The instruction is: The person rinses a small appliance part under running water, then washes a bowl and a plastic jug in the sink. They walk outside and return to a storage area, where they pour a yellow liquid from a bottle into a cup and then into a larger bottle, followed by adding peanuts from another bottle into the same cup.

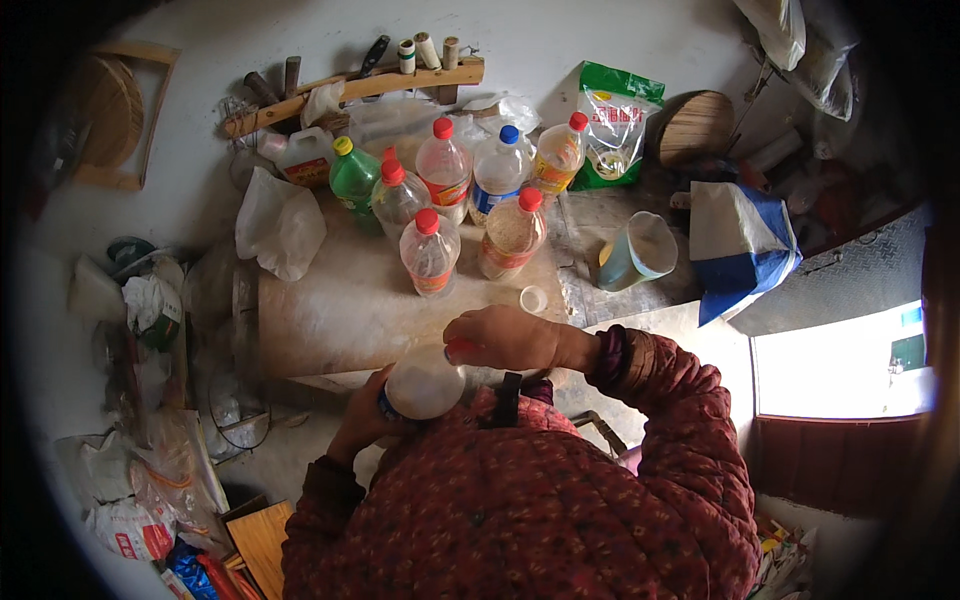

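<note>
A clear plastic bottle [426,381] with a blue label is tilted close to my chest. My left hand [373,409] wraps round its body from the left. My right hand [499,337] has its fingers on a red screw cap [463,351] at the upper right of the bottle; whether the cap is on the neck cannot be told. On the wooden board, beyond my hands, stand a red-capped plastic bottle [430,255] and another red-capped bottle [514,236] with grainy contents. A small white cup [533,299] is just above my right hand.
Several more capped bottles stand behind, among them a green one [354,180] and a blue-capped one [501,169]. A plastic bag [281,225] lies at the board's left. To the right are a plastic measuring jug [641,251] and a blue-and-white cloth [742,244]. A knife rack [360,90] hangs behind.
</note>
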{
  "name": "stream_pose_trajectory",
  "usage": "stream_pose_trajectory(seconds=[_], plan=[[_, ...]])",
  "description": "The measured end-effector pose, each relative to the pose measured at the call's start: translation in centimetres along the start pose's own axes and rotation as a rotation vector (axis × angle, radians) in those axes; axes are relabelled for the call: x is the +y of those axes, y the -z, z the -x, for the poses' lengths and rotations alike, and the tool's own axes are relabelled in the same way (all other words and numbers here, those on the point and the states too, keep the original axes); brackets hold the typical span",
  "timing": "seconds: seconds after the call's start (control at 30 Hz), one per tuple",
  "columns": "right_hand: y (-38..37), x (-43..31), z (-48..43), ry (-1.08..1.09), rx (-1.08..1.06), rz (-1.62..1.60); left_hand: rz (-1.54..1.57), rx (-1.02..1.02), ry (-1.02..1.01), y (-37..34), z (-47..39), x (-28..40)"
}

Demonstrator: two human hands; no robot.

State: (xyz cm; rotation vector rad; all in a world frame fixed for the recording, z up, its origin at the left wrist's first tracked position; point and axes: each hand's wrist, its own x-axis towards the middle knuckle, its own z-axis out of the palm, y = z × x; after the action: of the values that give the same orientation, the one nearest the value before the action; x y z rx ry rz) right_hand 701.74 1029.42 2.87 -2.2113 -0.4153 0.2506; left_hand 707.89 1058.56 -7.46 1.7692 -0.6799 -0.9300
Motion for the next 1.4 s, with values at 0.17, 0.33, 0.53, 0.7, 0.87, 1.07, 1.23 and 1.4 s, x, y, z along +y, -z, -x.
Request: stream_pose_trajectory(seconds=[0.17,0.33,0.53,0.7,0.87,1.07,1.23,1.4], plan=[[1.5,-1.4,-0.8,0.414,-0.025,0.119,0.15,-0.066,0.063,1.0,-0.3,1.8],[3.9,-3.8,-1.2,0.546,-0.013,0.22,0.217,-0.228,0.14,3.5,-0.1,4.0],[4.0,-4.5,-0.8,0.311,0.084,0.375,0.248,-0.179,0.088,2.7,0.4,6.0],[3.7,-5.3,-0.2,0.128,0.106,0.652,0.193,-0.131,0.007,2.2,0.7,5.8],[4.4,-5.7,0.1,0.307,0.109,0.246,0.26,-0.127,0.048,2.5,1.0,5.1],[3.8,-5.2,0.1,-0.058,-0.007,0.493,0.193,-0.119,0.033,1.8,1.0,5.4],[3.6,-4.8,0.4,0.198,0.216,0.349,0.329,-0.122,0.111,1.8,1.1,5.5],[3.3,-4.8,0.5,0.118,0.053,0.255,0.269,-0.127,0.107,1.6,0.8,4.7]])
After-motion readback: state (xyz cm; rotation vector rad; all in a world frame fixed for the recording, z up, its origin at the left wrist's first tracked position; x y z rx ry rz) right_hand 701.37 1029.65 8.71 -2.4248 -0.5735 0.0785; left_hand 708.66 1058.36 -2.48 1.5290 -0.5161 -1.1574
